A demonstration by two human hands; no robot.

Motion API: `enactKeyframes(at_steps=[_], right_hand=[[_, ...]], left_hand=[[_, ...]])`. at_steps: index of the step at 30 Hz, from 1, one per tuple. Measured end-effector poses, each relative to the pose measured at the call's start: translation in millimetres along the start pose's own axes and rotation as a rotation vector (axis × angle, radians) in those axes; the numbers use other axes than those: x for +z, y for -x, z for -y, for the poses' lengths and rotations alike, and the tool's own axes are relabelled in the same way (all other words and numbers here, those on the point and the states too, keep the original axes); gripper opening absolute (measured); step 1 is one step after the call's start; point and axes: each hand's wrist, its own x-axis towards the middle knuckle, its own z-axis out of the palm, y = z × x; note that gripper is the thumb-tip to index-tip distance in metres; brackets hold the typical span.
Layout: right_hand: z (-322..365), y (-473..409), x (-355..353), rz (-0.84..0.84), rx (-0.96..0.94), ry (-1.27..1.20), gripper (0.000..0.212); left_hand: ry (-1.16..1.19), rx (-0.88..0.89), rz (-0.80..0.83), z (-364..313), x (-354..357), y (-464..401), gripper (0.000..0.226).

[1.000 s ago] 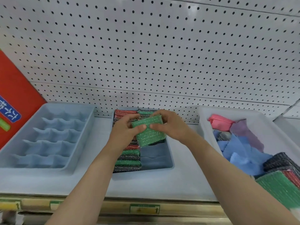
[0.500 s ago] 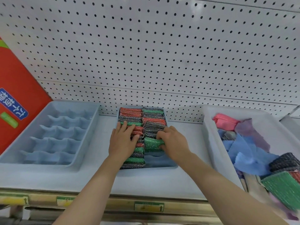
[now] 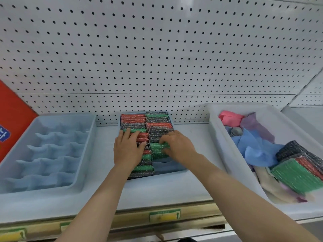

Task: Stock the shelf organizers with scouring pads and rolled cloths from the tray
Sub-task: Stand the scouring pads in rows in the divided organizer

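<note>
Centrally on the pale shelf (image 3: 197,172) sat a small blue plastic organizer (image 3: 170,167), two columns wide, packed with glittery scouring pads standing on edge in red, green and dark grey. Left column was filled to its near end; right column had bare blue cells at the front, the only open room in it.

Left hand (image 3: 128,150) lay flat, fingers straight and spread, pressing down on the left column of pads. Right hand (image 3: 176,147) had fingers and thumb curled round a folded green scouring pad (image 3: 157,149), which sat at the near end of the right column's filled stretch, touching the dark pads behind it.

A second organizer (image 3: 52,154), larger, light blue, smooth plastic with wavy dividers, stood well apart to the left; its cells held nothing, about four rows by three, though the count was blurred at the near end. Its near corner came close to the shelf lip.

One white tray (image 3: 227,151) with rounded rim stood just right of the small organizer. Inside: a pink rolled cloth (image 3: 229,117), loose blue cloth (image 3: 253,147), a purple piece, and flat pads, one green (image 3: 297,177), one red, one dark knit.

White perforated pegboard (image 3: 157,58) formed the back wall; a red panel (image 3: 12,117) leaned at far left.
</note>
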Motion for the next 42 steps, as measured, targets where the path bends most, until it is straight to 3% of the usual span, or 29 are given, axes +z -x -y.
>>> enactKeyframes(at_steps=[5, 10, 13, 17, 21, 24, 27, 29, 32, 34, 36, 39, 42], right_hand=[[-11, 33, -54, -0.095, 0.089, -0.353, 0.047], [-80, 91, -126, -0.278, 0.259, -0.435, 0.041], [-148, 140, -150, -0.195, 0.468, -0.251, 0.054], [-234, 203, -152, -0.011, 0.705, 0.006, 0.097], [-283, 230, -139, 0.188, 0.740, -0.005, 0.119], [-293, 230, -130, 0.221, 0.681, 0.026, 0.118], [-293, 230, -127, 0.194, 0.626, 0.044, 0.102], [-295, 231, -138, 0.040, 0.644, -0.120, 0.099], [-289, 231, -169, -0.238, 0.631, -0.739, 0.083], [-281, 225, -183, -0.233, 0.507, -1.067, 0.050], [-272, 216, -183, -0.165, 0.453, -1.279, 0.036], [-261, 199, -167, -0.123, 0.467, -1.452, 0.040], [-240, 176, -153, -0.325, 0.548, -1.352, 0.055]], left_hand=[[0.008, -0.021, -0.060, -36, -5, 2, 0.064], [0.354, 0.203, 0.022, -132, 1, 18, 0.060], [0.500, 0.303, 0.106, -201, 12, 40, 0.050], [0.732, 0.376, 0.288, -279, 37, 71, 0.028], [0.770, 0.273, 0.486, -331, 66, 88, 0.039], [0.718, 0.236, 0.540, -352, 83, 91, 0.043], [0.737, 0.145, 0.583, -353, 96, 88, 0.044], [0.799, 0.059, 0.592, -352, 100, 85, 0.063], [1.020, -0.023, 0.639, -355, 98, 85, 0.074], [1.252, -0.033, 0.731, -358, 93, 89, 0.072], [1.415, -0.042, 0.737, -361, 87, 94, 0.067], [1.501, -0.083, 0.604, -358, 79, 95, 0.067], [1.526, -0.111, 0.499, -347, 65, 94, 0.063]])
